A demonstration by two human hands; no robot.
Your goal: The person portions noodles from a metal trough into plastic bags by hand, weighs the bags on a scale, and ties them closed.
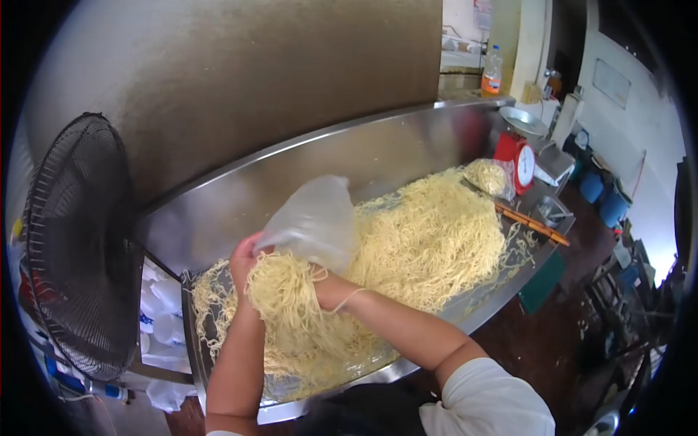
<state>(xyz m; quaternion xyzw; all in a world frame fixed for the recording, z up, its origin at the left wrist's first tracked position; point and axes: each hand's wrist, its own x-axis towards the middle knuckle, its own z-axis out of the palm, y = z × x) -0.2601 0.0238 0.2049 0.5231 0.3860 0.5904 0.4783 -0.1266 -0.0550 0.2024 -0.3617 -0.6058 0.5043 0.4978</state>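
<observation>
My left hand point(243, 258) grips the edge of a clear plastic bag point(313, 221), which puffs out above the noodles. A thick clump of pale yellow noodles point(280, 287) is bunched between my two hands near the bag. My right hand point(331, 289) is closed around this clump, and its fingers are mostly buried in the strands. One loose noodle lies across my right wrist. Beneath and beyond my hands, a large heap of the same noodles point(422, 240) spreads over a metal-sided table point(392, 372).
A black fan point(83, 247) stands at the left. At the table's far right are a red dial scale point(515, 160), a bag of noodles point(488, 178), wooden sticks point(532, 223) and a metal container point(551, 211). An orange-filled bottle point(491, 73) stands behind.
</observation>
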